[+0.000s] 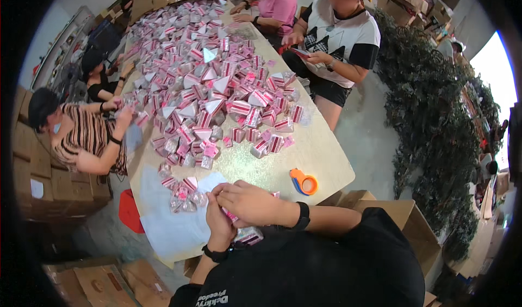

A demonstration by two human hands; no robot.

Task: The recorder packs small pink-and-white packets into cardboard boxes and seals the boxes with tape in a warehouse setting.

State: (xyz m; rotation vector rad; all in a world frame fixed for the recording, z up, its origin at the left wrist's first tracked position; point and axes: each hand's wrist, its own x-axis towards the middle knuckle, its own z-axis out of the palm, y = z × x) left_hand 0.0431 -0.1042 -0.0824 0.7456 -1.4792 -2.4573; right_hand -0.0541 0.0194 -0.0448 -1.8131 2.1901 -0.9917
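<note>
My left hand (218, 223) and my right hand (251, 202) meet at the table's near edge, both closed around a small pink-and-clear packet (230, 215). Most of it is hidden by my fingers. Just left of my hands, a small cluster of clear-wrapped packets (185, 199) lies on white sheets (163, 224). Below my right hand, close to my body, another clear-wrapped packet (250, 236) shows in part. A large heap of pink-and-white striped, wedge-shaped packets (217, 84) covers the table (329, 163) farther away.
An orange and blue tape dispenser (304, 182) lies at the right. Open cardboard boxes (410, 220) stand by my right arm. Co-workers line both sides: one in stripes (92, 130) at left, one in a white top (348, 40) at right. A red stool (130, 212) is left of the table.
</note>
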